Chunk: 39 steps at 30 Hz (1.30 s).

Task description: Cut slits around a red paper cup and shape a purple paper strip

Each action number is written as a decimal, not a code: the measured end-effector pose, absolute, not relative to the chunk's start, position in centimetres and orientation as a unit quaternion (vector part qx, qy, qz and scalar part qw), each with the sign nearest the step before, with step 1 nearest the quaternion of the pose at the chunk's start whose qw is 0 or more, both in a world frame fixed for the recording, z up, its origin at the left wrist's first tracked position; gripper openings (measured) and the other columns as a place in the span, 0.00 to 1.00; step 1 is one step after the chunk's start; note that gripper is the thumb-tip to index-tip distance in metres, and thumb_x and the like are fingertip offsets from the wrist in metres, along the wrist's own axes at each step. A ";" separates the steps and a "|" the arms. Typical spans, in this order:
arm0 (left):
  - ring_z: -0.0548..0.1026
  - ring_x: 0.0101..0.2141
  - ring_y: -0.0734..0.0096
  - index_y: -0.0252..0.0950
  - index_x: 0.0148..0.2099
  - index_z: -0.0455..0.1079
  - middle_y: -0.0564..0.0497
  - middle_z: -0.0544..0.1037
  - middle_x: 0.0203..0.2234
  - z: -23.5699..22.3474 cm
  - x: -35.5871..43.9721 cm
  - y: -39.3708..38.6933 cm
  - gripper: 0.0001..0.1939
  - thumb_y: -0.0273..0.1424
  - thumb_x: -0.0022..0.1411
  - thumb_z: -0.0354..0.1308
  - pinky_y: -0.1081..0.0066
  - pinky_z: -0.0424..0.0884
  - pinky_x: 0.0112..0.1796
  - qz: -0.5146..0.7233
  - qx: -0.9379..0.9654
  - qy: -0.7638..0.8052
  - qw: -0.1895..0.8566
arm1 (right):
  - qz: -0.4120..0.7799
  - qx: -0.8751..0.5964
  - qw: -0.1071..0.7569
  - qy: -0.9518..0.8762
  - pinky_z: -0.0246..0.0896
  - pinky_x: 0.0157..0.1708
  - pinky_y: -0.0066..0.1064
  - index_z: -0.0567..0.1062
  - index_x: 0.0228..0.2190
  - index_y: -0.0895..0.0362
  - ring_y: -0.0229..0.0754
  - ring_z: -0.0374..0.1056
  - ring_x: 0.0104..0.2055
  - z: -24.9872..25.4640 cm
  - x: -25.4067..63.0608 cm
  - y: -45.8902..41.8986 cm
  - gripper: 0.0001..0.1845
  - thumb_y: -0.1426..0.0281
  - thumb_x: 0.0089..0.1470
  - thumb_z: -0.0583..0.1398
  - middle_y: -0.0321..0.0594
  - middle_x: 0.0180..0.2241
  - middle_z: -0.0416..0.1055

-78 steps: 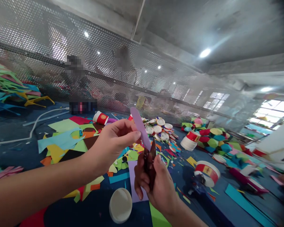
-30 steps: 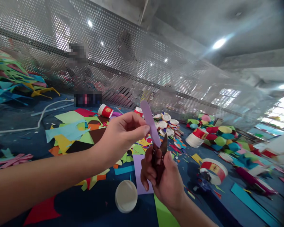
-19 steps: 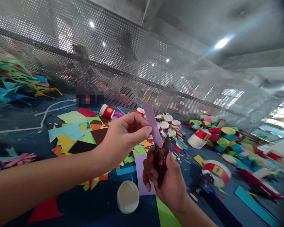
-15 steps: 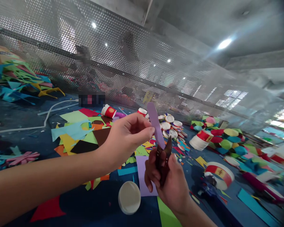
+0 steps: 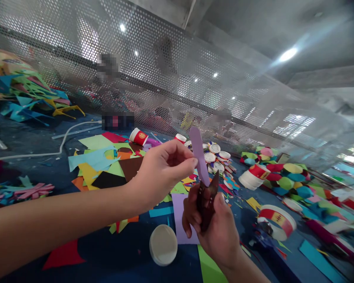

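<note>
Between thumb and fingertips, my left hand (image 5: pixel 168 169) pinches a purple paper strip (image 5: pixel 198 151) with a rounded top end, held upright. My right hand (image 5: pixel 215 220) is wrapped round dark-handled scissors (image 5: pixel 209 200), whose parts stand slightly apart near the strip's lower tip. Whether the blades touch the paper I cannot tell. Beneath the hands lies a purple paper sheet (image 5: pixel 181 220), partly covered by my right hand. A round white lid or shallow cup (image 5: pixel 163 244) sits left of that sheet. Green paper (image 5: pixel 211 267) shows below my right wrist.
Coloured paper scraps (image 5: pixel 106 161) spread behind my left arm. Several round white pieces (image 5: pixel 214 148) are heaped beyond my hands. On the right are a paper cup (image 5: pixel 253 176), a red-and-white ring (image 5: pixel 277 222) and a blue tool (image 5: pixel 268 247). A white cable (image 5: pixel 63 141) runs along the left.
The whole view has shifted slightly, so things sit a little further right. The strip and scissors stay in the same hands, with their positions to each other nearly unchanged.
</note>
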<state>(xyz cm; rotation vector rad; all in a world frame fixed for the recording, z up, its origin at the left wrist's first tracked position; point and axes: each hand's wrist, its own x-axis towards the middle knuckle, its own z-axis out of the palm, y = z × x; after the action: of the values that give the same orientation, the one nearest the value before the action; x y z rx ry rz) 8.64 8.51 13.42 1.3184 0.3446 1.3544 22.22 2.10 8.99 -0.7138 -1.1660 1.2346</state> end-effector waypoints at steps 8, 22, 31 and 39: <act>0.66 0.25 0.78 0.36 0.29 0.67 0.56 0.71 0.23 13.3 8.6 8.6 0.08 0.29 0.54 0.65 0.76 0.62 0.27 0.576 0.559 0.149 0.577 | 0.539 -0.316 0.603 -0.496 0.68 0.20 0.29 0.76 0.29 0.56 0.32 0.50 0.17 8.8 22.3 2.1 0.26 0.44 0.56 0.62 0.28 0.17 0.58; 0.67 0.26 0.77 0.36 0.29 0.67 0.55 0.72 0.24 13.2 8.6 8.6 0.08 0.30 0.55 0.64 0.75 0.63 0.28 0.574 0.574 0.148 0.565 | 0.526 -0.335 0.605 -0.495 0.70 0.21 0.33 0.73 0.28 0.55 0.33 0.50 0.17 8.8 22.1 2.3 0.28 0.41 0.53 0.63 0.28 0.16 0.59; 0.64 0.25 0.79 0.36 0.28 0.66 0.56 0.70 0.22 13.2 8.6 8.7 0.08 0.28 0.55 0.63 0.76 0.62 0.27 0.576 0.581 0.155 0.554 | 0.540 -0.323 0.603 -0.489 0.68 0.17 0.31 0.74 0.28 0.55 0.33 0.51 0.17 8.7 22.1 2.3 0.28 0.42 0.54 0.63 0.28 0.16 0.57; 0.63 0.25 0.79 0.35 0.29 0.66 0.57 0.69 0.22 12.9 8.6 8.9 0.09 0.30 0.54 0.64 0.76 0.61 0.26 0.575 0.583 0.156 0.553 | 0.535 -0.321 0.599 -0.501 0.67 0.17 0.29 0.74 0.29 0.54 0.33 0.52 0.17 8.5 22.1 2.4 0.28 0.41 0.54 0.62 0.28 0.17 0.58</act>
<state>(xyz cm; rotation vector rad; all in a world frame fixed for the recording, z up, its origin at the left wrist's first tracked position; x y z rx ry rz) 8.64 8.88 12.94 1.3782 0.3700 1.3591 22.10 2.37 8.50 -0.7453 -1.1618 1.2408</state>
